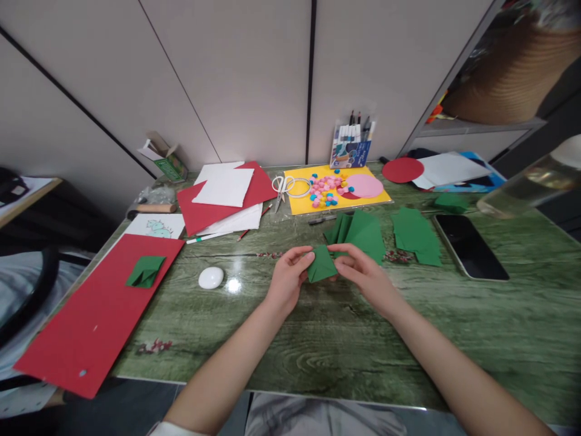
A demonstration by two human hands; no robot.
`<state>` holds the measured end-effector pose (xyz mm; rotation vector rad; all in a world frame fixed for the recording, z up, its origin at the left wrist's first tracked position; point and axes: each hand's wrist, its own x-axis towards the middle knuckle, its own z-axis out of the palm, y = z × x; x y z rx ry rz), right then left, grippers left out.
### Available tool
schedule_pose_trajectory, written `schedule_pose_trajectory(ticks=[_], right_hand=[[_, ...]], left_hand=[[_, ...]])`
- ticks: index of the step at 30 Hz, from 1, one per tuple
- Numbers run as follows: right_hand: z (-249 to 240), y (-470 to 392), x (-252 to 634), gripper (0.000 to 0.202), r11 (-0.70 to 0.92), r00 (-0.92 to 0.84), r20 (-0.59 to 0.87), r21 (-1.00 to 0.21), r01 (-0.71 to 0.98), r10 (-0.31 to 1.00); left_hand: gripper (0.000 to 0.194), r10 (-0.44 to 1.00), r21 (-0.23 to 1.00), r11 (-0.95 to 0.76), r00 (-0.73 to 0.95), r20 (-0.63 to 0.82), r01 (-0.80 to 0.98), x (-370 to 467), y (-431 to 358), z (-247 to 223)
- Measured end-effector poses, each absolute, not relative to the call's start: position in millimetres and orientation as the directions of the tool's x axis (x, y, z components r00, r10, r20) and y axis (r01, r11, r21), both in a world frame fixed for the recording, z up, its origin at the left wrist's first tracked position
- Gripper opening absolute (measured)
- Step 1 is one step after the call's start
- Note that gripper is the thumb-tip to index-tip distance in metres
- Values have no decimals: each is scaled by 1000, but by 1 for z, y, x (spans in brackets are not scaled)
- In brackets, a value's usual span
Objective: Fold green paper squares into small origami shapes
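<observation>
Between my two hands, a little above the green wood-grain table (281, 339), is a small folded piece of green paper (322, 264) with creases on its face. My left hand (293, 272) pinches its left edge between thumb and fingers. On the right edge, my right hand (361, 272) grips it the same way. Just behind my hands lies a fanned stack of green paper (363, 233). Another pile of green paper pieces (415, 236) rests to its right. One more folded green paper (146, 271) sits on a red sheet (106, 309) at the left.
White scissors (282, 189) lie beside a yellow sheet (295, 203) holding colourful small pieces (327, 186) and a pink disc (365, 185). A marker box (350, 145) stands behind. At right are a phone (471, 247) and a clear bottle (521, 184). A white oval object (211, 278) is left.
</observation>
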<state>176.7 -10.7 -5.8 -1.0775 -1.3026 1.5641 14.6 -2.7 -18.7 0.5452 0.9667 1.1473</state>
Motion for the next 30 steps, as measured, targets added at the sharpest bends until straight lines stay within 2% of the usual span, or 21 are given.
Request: schedule_pose_trajectory(ticks=[13, 21, 26, 30], right_hand=[[-2, -12, 175, 23, -127, -271, -129, -992, 24, 954], [-7, -12, 172, 29, -173, -247, -171, -985, 15, 954], [-8, -10, 180, 23, -154, -227, -145, -988, -20, 963], [-7, -9, 180, 24, -135, -253, -135, -991, 19, 958]], left_hand=[[24, 933, 809, 338, 62, -353, -481, 16, -3, -18], [21, 973, 904, 215, 5, -229, -369, 18, -5, -19], [23, 957, 862, 272, 23, -290, -427, 18, -5, -20], [24, 949, 845, 289, 21, -313, -450, 17, -5, -19]])
